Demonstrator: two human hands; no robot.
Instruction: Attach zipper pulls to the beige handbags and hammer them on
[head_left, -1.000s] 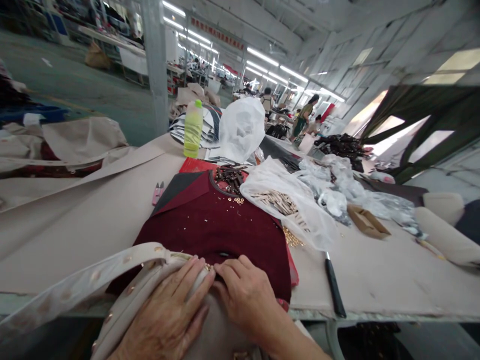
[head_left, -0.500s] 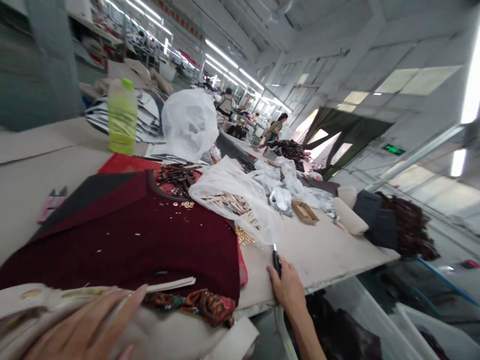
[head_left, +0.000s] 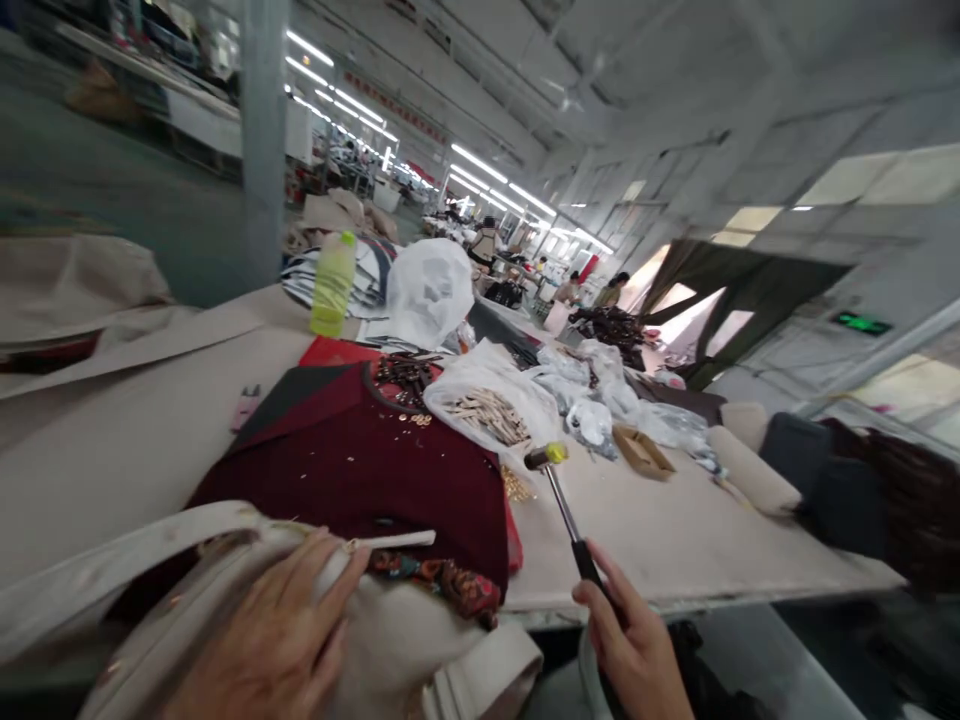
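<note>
A cream handbag [head_left: 390, 620] lies at the table's near edge, with a patterned scarf [head_left: 465, 590] along its far side. My left hand [head_left: 277, 620] rests on the bag, fingers stretched out over its upper edge. Close to those fingertips is a narrow white strip [head_left: 405, 540]. My right hand [head_left: 630, 630] is closed around the black grip of a small hammer [head_left: 562, 490], whose yellow-tipped head points up over the table. Under and beyond the bag is dark red cloth [head_left: 360, 470]. What the left thumb touches is unclear.
A plastic bag of pale strips [head_left: 491, 415], small gold pieces [head_left: 516, 485] and dark metal parts [head_left: 405, 375] lie beyond the cloth. A yellow-green bottle [head_left: 334, 285], pink-handled pliers [head_left: 246, 408] and a cardboard box [head_left: 643, 452] also stand or lie there. People are far off.
My right hand has lifted the hammer off the table, and its whole head now shows. My left hand stays on the bag. The view has swung left, so things appear further right.
</note>
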